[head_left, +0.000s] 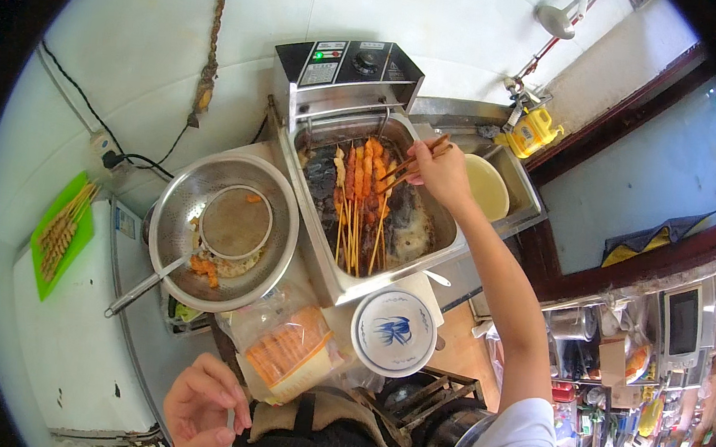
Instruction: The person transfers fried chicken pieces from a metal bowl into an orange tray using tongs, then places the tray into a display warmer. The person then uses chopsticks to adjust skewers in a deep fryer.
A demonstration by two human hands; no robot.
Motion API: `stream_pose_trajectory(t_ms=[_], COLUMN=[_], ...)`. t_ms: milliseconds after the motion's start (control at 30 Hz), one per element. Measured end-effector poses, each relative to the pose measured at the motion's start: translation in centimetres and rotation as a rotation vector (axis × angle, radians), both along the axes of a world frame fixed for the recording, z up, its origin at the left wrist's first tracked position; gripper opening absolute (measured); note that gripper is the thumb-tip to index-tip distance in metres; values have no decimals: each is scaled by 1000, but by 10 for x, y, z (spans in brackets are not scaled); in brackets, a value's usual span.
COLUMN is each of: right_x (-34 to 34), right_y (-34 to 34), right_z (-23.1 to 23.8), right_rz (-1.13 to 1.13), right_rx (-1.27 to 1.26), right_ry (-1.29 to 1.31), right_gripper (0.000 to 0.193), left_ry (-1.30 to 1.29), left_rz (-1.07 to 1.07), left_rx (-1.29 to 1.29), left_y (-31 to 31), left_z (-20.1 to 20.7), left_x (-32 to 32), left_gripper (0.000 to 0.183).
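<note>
My right hand [443, 178] grips a pair of chopsticks [399, 168] over the fryer's right side. Their tips reach the skewers [358, 177], a bunch of reddish-orange and paler pieces on thin sticks. These lie in dark bubbling oil [318, 174] with their bare stick ends toward me. The steel deep fryer [353, 288] has a black control panel with a lit green light. Low on the left, my left hand [207, 409] is held with curled fingers apart from the thumb, nothing in it. Near it lies a clear plastic bag of orange sliced food [287, 351].
Left of the fryer is a steel colander [174, 224] holding a mesh strainer [239, 221] and fried bits. A white-and-blue bowl [393, 331] stands in front. More skewers lie on a green tray [45, 273]. At right are a sink [523, 179], pale basin [487, 192] and yellow jug [533, 134].
</note>
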State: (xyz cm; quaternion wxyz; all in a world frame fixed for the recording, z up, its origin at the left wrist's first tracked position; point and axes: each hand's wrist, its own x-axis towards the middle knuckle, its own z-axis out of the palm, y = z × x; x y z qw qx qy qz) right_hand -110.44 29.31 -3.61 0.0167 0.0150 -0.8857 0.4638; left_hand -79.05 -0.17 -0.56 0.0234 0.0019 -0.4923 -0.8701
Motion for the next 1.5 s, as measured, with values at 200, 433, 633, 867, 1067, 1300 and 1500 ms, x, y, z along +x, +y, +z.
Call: stream_pose_trajectory(t_ms=[200, 433, 633, 867, 1067, 1300, 1500], right_x=[6, -11, -32, -28, -20, -31, -59], right_y=[-26, -64, -51, -79, -97, -107, -90], right_z=[7, -39, -25, -31, -31, -22, -55], right_rz=[56, 89, 26, 178, 141, 124, 27], right_rx=[-264, -165, 172, -31, 361, 437, 341], right_ry=[103, 163, 327, 241, 425, 377, 193], right_gripper=[26, 24, 25, 27, 26, 27, 30], left_ry=[10, 6, 0, -6, -3, -11, -8], left_rz=[19, 37, 98, 70, 84, 89, 105], left_rx=[17, 10, 12, 43, 37, 38, 59], left_y=[-2, -5, -13, -15, -21, -26, -29], left_z=[-1, -2, -5, -5, -5, -9, -10], left_x=[3, 5, 8, 1, -3, -7, -11], left_gripper=[33, 33, 33, 32, 32, 32, 32])
